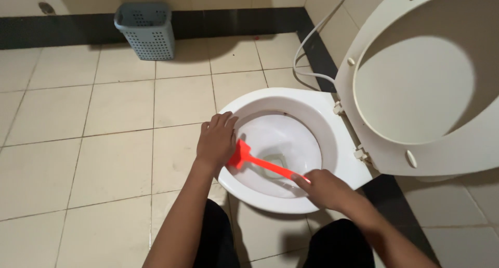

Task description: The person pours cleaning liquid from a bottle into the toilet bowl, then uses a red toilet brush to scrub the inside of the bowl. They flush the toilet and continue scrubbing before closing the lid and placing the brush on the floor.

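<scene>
The right hand (325, 187) is gripping the light, stiff-looking red plastic brush (260, 162) by its thin handle end, while the left hand (215, 140) is resting loosely curled on the white ceramic toilet bowl (322, 109) rim.

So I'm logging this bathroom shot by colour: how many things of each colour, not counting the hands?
White: 2, the toilet bowl and the hose
Cream: 1, the raised toilet seat
Red: 1, the toilet brush
Grey-blue: 1, the perforated basket
Total: 5

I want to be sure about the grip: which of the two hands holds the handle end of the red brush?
The right hand grips the handle of the red brush; the left hand rests on the toilet bowl rim by the brush head.
</scene>
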